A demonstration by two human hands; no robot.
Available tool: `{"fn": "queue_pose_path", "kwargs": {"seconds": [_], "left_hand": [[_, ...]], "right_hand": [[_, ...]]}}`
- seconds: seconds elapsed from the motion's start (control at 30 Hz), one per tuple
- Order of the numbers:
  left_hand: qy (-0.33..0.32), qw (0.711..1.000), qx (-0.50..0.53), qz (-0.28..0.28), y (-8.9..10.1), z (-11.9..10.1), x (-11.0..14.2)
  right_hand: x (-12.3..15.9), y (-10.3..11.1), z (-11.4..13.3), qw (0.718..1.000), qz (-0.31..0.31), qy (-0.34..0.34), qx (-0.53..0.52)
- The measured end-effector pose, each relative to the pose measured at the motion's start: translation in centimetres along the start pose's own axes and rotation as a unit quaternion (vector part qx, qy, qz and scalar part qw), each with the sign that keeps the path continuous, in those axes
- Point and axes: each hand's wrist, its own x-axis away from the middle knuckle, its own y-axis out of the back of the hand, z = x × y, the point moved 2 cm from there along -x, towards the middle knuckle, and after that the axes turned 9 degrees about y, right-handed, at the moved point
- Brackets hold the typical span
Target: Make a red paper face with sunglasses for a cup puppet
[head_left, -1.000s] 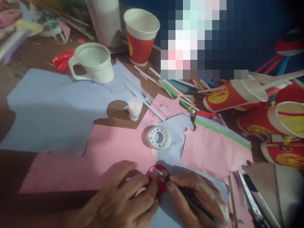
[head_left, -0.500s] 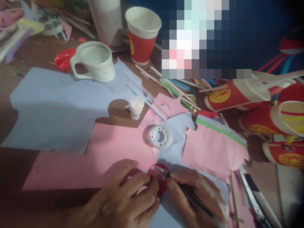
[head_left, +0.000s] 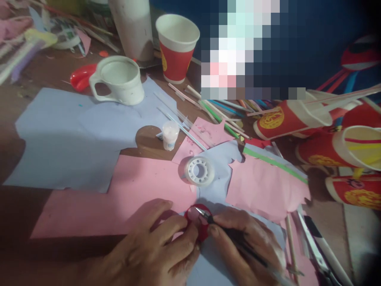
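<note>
Between my hands lies a small round red piece [head_left: 204, 233] with a pink circle [head_left: 193, 213] on it. My left hand [head_left: 159, 244] has its fingers bent and closed on the left edge of the piece, covering part of it. A black pen [head_left: 210, 219] with a silver tip is gripped in my right hand [head_left: 248, 238]. Its tip reaches the pink circle; whether it touches cannot be made out. Under the hands are a pink sheet [head_left: 149, 178] and a blue-grey sheet [head_left: 214, 258]. A roll of clear tape [head_left: 199, 171] rests just beyond.
Farther off stand a white mug [head_left: 119, 79], a red paper cup [head_left: 177, 49] and a tiny clear cup [head_left: 170, 136]. Tipped red cups [head_left: 276, 119] lie at right. Scissors [head_left: 317, 254] sit near my right hand. Drinking straws [head_left: 220, 117] are scattered behind, with blue-grey paper [head_left: 68, 147] at left.
The view has shifted slightly. Both hands stay in nearly the same place, the pen tip still over the pink circle.
</note>
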Motion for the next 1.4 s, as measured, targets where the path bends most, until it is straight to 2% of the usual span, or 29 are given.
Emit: {"fn": "queue_pose_path", "kwargs": {"seconds": [0.2,0.3,0.4,0.5,0.6,0.7,0.83,1.0,1.2,1.4], "left_hand": [[-0.013,0.998,-0.056,0.024,-0.1,0.0,0.2],[-0.029,0.997,-0.071,0.030,-0.2,0.0,0.4],[-0.051,0.996,-0.056,0.051,0.0,0.1,0.6],[-0.045,0.998,-0.036,0.040,0.2,0.2,0.6],[-0.043,0.998,-0.022,0.039,0.1,0.2,0.7],[-0.042,0.999,-0.015,0.030,0.0,0.2,0.8],[-0.055,0.998,-0.022,0.023,0.0,0.2,0.9],[-0.076,0.996,-0.043,0.028,0.2,0.2,0.7],[-0.064,0.996,-0.039,0.042,0.0,0.1,0.6],[-0.057,0.996,-0.050,0.055,0.0,0.1,0.6]], "right_hand": [[0.8,0.6,-1.4,0.992,-0.054,-0.111,-0.031],[1.1,0.8,-1.6,0.988,-0.086,-0.119,-0.051],[0.8,1.0,-0.8,0.988,-0.104,-0.108,-0.042],[0.4,1.3,0.6,0.990,-0.087,-0.108,-0.036],[0.4,1.5,1.5,0.992,-0.044,-0.110,-0.048],[0.8,1.6,1.4,0.992,-0.009,-0.124,-0.031],[1.4,1.5,0.6,0.988,-0.025,-0.151,-0.001],[1.4,1.0,-0.1,0.993,-0.034,-0.104,0.039],[1.2,0.9,0.0,0.996,-0.012,-0.051,0.074],[1.2,0.7,0.1,0.996,-0.031,-0.015,0.087]]}}
